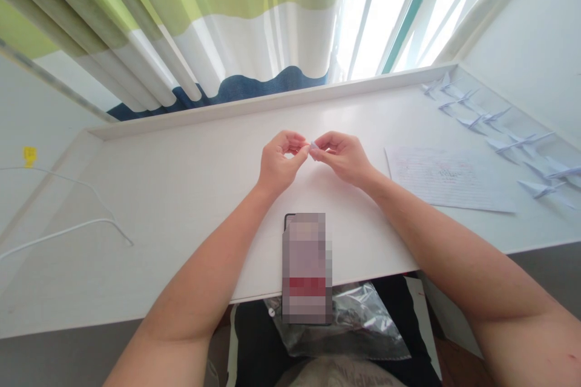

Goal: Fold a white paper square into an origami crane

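Note:
Both my hands meet above the middle of the white desk (181,193). My left hand (278,160) and my right hand (342,156) each pinch one end of a tiny folded piece of pale paper (312,146), fingertips almost touching. The paper is mostly hidden by my fingers. A phone (306,266) lies flat at the desk's front edge, just below my wrists.
A printed sheet of paper (447,178) lies to the right. Several folded paper cranes (503,127) line the desk's right side. A white cable (68,227) loops on the left. A clear plastic bag (358,320) sits on my lap. Striped curtains (204,24) hang behind.

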The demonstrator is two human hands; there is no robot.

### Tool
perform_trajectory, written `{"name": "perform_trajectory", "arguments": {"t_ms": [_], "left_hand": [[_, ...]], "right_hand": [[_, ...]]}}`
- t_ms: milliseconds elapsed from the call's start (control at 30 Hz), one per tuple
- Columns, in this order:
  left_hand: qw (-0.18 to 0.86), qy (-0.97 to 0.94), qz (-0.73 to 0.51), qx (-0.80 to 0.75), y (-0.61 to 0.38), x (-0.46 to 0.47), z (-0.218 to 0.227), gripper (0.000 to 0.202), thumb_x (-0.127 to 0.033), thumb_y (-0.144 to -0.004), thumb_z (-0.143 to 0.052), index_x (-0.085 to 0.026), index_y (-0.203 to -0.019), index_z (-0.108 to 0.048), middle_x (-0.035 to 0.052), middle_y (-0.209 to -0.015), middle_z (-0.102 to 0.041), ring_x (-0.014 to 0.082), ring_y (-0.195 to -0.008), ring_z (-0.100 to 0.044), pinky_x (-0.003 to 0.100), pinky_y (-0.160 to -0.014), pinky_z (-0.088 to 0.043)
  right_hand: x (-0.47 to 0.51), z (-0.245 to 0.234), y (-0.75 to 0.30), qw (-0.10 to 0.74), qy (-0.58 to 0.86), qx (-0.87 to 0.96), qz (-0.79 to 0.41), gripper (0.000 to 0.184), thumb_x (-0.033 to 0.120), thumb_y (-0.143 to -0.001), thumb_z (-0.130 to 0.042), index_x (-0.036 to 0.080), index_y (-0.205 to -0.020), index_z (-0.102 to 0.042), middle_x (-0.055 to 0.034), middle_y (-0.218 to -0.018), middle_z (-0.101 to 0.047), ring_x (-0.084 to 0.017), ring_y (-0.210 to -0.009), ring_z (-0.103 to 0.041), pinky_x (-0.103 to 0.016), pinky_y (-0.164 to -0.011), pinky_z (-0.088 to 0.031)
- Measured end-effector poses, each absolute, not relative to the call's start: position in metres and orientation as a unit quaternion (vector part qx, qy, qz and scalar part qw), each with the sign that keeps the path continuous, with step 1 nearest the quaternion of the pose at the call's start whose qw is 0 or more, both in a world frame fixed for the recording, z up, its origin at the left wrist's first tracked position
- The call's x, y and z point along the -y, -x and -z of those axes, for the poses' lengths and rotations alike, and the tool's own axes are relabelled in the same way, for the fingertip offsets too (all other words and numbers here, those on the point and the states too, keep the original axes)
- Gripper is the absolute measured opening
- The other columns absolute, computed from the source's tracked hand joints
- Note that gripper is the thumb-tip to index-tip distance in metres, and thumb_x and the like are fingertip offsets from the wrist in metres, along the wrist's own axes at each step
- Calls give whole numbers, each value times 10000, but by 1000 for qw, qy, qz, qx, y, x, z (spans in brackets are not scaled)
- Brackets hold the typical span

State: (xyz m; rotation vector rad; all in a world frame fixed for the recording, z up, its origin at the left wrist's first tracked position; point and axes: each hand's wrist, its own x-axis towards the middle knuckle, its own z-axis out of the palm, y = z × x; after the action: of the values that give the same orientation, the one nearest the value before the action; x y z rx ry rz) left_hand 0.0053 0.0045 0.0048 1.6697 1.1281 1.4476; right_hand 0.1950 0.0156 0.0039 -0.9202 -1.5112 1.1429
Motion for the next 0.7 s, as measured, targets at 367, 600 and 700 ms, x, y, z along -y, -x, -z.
{"name": "perform_trajectory", "arguments": {"t_ms": [367, 600, 700], "left_hand": [[358, -627, -561, -405, -3, -6, 0, 277, -173, -884, -735, -253, -1128, -630, 41, -1049, -809, 190, -934, -792, 366, -863, -631], [380, -660, -501, -410, 1, -7, 1, 226, -291, -883, -824, -222, -1079, -733, 62, -1060, -827, 175, -910, -777, 305, -788, -610], [410, -662, -481, -403, -2, -5, 2, 271, -365, -868, -895, -217, -1060, -775, 61, -984, -840, 175, -873, -780, 298, -761, -602]], "right_hand": [[-17, -5, -197, 495, 393, 631, -450, 455, 637, -771, -949, 236, -846, -747, -35, -828, -784, -198, -774, -699, -373, -671, -507], [-17, -7, -198, 513, 389, 612, -459, 536, 689, -701, -988, 236, -821, -726, -30, -839, -786, -202, -795, -719, -364, -697, -550], [-18, -7, -198, 516, 392, 600, -469, 575, 724, -689, -984, 238, -823, -706, -24, -827, -771, -185, -761, -698, -347, -667, -551]]}}
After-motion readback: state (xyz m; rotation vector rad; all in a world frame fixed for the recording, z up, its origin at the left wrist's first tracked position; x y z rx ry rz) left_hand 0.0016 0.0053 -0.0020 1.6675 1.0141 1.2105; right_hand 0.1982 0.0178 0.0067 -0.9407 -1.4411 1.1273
